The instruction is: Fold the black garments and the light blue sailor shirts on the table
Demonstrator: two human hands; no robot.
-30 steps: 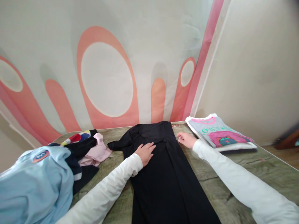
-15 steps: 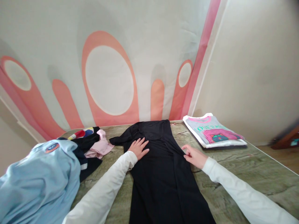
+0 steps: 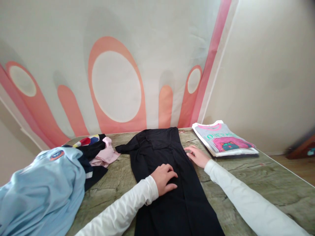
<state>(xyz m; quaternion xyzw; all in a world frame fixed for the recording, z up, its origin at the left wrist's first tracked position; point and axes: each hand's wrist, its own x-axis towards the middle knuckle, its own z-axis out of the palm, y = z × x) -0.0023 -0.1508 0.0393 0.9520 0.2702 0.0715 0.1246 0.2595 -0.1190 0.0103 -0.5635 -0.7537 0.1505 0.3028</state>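
A black garment point(image 3: 162, 209) lies lengthwise down the middle of the table, with a sleeve sticking out at its upper left and a fold line along its right side. My left hand point(image 3: 164, 179) is over the middle of the garment, its fingers apart and loosely bent, holding nothing. At the right edge of the cloth, my right hand point(image 3: 197, 156) has its fingertips against the fabric. Its fingers look slightly parted; the contact under them is partly hidden.
Folded shirts, a grey printed one point(image 3: 219, 136) on top, are stacked at the back right. To the left lie a light blue garment point(image 3: 46, 190), a pink cloth point(image 3: 104, 155) and dark clothes point(image 3: 92, 152). Behind the wood-patterned table point(image 3: 256, 183) stands a wall with orange shapes.
My left hand has moved toward me and to the right across the black garment, its fingers now more bent. My right hand has shifted slightly up and left along the edge, loosening its pinch.
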